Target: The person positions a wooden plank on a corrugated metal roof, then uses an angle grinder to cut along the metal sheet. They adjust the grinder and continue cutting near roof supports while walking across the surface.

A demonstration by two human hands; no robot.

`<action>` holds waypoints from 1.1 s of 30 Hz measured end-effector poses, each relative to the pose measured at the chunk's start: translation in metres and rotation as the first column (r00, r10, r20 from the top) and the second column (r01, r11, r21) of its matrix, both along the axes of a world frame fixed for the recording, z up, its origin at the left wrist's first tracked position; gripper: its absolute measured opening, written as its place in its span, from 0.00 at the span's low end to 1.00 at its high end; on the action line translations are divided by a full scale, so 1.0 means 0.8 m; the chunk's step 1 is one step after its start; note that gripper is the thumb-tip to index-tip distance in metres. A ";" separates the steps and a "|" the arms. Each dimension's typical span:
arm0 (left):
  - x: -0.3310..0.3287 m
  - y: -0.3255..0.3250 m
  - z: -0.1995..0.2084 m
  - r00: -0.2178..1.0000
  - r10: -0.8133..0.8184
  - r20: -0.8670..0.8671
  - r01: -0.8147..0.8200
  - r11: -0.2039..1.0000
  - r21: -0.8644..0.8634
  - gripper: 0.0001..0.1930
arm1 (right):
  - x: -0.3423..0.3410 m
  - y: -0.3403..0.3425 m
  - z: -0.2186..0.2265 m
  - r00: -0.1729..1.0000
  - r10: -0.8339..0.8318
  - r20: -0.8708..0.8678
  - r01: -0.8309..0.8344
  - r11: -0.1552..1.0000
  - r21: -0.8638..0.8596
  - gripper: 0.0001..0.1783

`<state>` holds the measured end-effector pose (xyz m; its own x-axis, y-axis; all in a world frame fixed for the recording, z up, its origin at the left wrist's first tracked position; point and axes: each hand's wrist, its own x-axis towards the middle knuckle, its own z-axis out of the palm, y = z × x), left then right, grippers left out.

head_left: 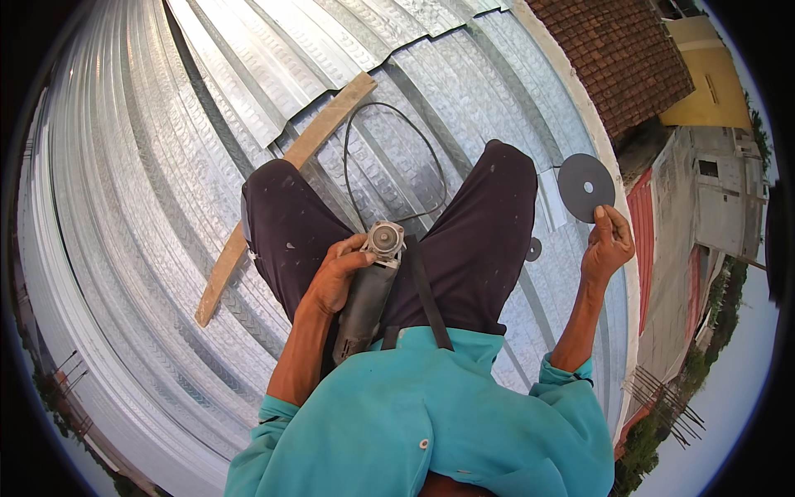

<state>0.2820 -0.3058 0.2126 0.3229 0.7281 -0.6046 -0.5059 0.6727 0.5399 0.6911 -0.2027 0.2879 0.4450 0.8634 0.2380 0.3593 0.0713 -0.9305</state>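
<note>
The left hand (338,277) was closed around the angle grinder (369,286) lying on the person's lap, its spindle bare. The right hand (607,246) pinched a grey cutting disc (585,186) out to the side. Fitting seemed in hand; next, I judged, the disc must meet the spindle.
</note>
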 end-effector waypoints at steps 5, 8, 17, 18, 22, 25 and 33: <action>-0.003 -0.012 -0.003 0.999 0.029 0.024 -0.030 0.997 0.069 0.37 | -0.164 -0.031 -0.011 0.778 0.355 -0.518 -0.546 0.790 -0.278 0.26; -0.002 -0.017 0.006 0.997 0.061 0.048 -0.064 0.996 0.057 0.36 | -0.211 -0.056 -0.047 0.665 0.374 -0.646 -0.688 0.643 -0.335 0.24; 0.007 -0.054 -0.005 0.993 0.114 -0.021 -0.113 0.993 0.036 0.32 | -0.231 -0.086 -0.061 0.682 0.488 -0.545 -0.726 0.537 -0.429 0.24; 0.004 -0.057 -0.004 0.995 0.095 -0.027 -0.094 0.995 0.041 0.32 | -0.231 -0.090 -0.060 0.704 0.492 -0.512 -0.709 0.530 -0.465 0.24; -0.001 -0.061 -0.010 0.996 0.090 -0.010 -0.089 0.995 0.046 0.32 | -0.233 -0.109 -0.054 0.743 0.526 -0.415 -0.669 0.551 -0.499 0.24; 0.001 -0.057 -0.012 0.995 0.102 -0.004 -0.101 0.994 0.049 0.32 | -0.234 -0.112 -0.058 0.753 0.565 -0.338 -0.652 0.569 -0.501 0.23; -0.012 -0.043 -0.015 0.998 0.057 -0.029 -0.055 0.996 0.065 0.35 | -0.249 -0.087 -0.047 0.762 0.539 -0.360 -0.641 0.544 -0.541 0.23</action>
